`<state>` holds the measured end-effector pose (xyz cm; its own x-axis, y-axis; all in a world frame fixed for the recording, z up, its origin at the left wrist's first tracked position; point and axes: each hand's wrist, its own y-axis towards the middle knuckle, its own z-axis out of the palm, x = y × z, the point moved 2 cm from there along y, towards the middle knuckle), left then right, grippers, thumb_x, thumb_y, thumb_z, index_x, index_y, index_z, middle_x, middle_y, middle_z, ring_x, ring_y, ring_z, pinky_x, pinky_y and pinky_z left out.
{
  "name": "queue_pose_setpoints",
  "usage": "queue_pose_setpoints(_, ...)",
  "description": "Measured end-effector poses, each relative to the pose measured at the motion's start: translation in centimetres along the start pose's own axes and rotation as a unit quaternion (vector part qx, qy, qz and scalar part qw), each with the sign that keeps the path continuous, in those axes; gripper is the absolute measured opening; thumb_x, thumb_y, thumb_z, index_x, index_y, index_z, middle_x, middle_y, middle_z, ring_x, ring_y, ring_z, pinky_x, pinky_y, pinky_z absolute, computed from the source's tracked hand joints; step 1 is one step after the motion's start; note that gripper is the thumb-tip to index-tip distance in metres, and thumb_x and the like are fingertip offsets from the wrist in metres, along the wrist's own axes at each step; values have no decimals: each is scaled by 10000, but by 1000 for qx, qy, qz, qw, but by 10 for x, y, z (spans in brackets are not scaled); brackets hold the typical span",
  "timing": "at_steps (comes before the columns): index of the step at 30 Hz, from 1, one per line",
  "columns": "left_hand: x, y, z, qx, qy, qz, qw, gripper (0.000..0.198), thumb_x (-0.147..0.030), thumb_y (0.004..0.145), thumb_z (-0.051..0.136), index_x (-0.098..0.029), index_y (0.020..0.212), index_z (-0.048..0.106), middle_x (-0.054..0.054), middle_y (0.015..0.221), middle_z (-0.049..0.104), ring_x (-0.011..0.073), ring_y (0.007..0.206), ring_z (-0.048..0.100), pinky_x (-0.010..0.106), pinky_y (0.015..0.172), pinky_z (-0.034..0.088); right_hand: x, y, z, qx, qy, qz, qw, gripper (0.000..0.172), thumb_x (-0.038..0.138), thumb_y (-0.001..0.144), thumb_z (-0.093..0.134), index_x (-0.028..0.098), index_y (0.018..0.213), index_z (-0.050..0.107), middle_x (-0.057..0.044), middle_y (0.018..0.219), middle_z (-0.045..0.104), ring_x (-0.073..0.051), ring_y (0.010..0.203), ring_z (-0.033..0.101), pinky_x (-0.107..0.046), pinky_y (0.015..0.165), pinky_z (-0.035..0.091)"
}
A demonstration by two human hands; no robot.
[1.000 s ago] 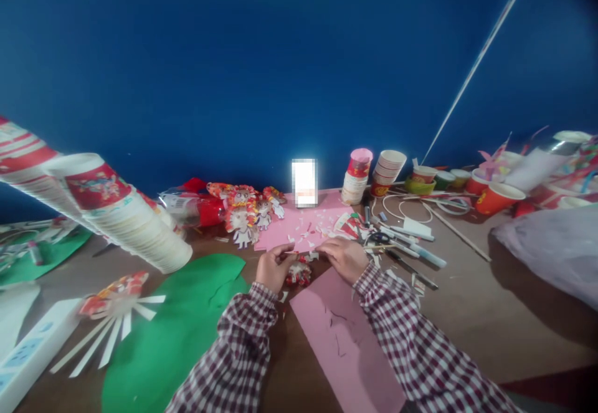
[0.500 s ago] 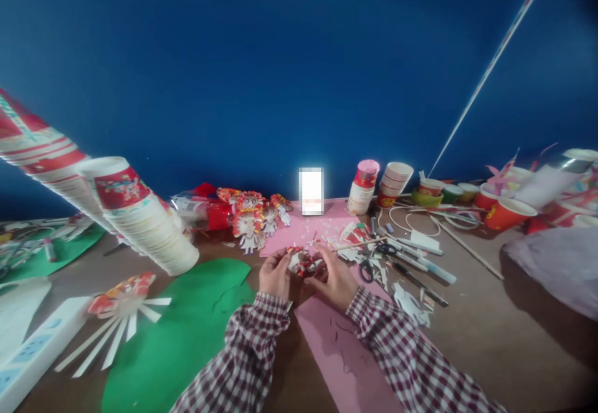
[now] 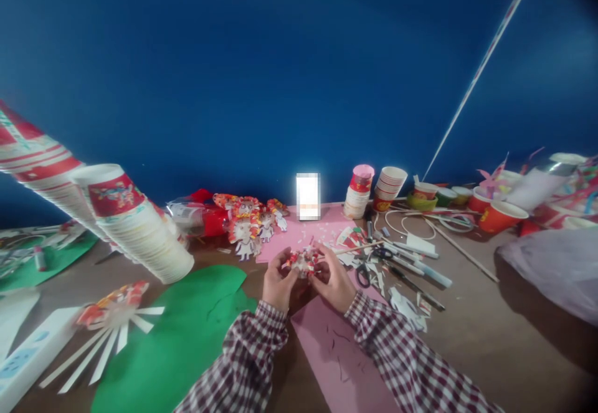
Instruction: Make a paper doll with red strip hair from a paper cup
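My left hand (image 3: 277,283) and my right hand (image 3: 333,281) meet above the table's middle, both pinched on a small red and white paper-cup craft (image 3: 303,261) held between their fingertips. Checked sleeves cover both forearms. Under the hands lies a pink paper sheet (image 3: 336,351) with small cuts. A thin wooden stick (image 3: 357,248) lies just right of the craft. Black-handled scissors (image 3: 364,273) rest on the table near my right hand.
A long leaning stack of paper cups (image 3: 116,220) reaches in from the left. Green paper (image 3: 177,338) and a cut cup fan (image 3: 109,313) lie front left. Finished paper figures (image 3: 247,223), cup stacks (image 3: 374,189), pens (image 3: 420,263), red cups (image 3: 502,213) and a plastic bag (image 3: 551,263) crowd the back and right.
Both hands left the pink sheet with scraps, picked up the small craft that lay between them and lifted it. The view shifted slightly.
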<state>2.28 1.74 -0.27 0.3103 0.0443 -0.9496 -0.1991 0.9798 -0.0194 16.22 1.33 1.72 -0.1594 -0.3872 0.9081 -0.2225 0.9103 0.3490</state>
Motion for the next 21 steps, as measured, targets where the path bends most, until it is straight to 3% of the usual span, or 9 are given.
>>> queue_pose_setpoints(2,1,0,-1,9,35,18,999,553,-198,604,662,-162,1126,482,95,1035,587,177,884,583,299,784,468,-2,0,0,-5,57,22,998,616,198,756,529,249,1297,239,-103,1216,408,-157,874,560,-315,740,509)
queue_pose_setpoints(5,2,0,0,34,53,15,998,547,-219,630,649,-150,1140,464,94,1009,597,172,863,587,304,780,469,-5,1,1,2,97,37,995,599,203,764,526,251,1287,239,-101,1196,422,-152,866,570,-311,744,506)
queue_pose_setpoints(8,1,-1,1,30,49,4,998,544,-255,642,647,-143,1140,459,94,985,602,165,829,593,289,739,480,-8,-1,3,34,102,57,993,689,228,721,599,249,1296,219,-98,1180,453,-175,875,580,-343,763,500)
queue_pose_setpoints(11,-2,-3,3,42,47,4,998,540,-263,645,650,-147,1137,460,80,948,607,145,778,596,253,688,481,-10,-1,3,26,60,52,996,749,258,670,661,231,1294,246,-96,1170,481,-215,978,542,-381,850,452)
queue_pose_setpoints(15,-4,-6,5,75,50,4,996,534,-272,666,632,-151,1154,450,48,821,621,121,682,590,231,634,474,-8,0,-1,-14,-17,21,1000,657,282,702,629,209,1271,310,-89,1209,465,-230,1112,445,-398,944,367)
queue_pose_setpoints(21,-2,-8,8,105,42,-1,994,455,-259,667,628,-131,1085,501,91,882,642,168,763,607,274,695,481,-8,1,-1,-37,-53,-16,998,612,168,749,524,216,1298,260,-79,1253,425,-209,1139,420,-386,970,346)
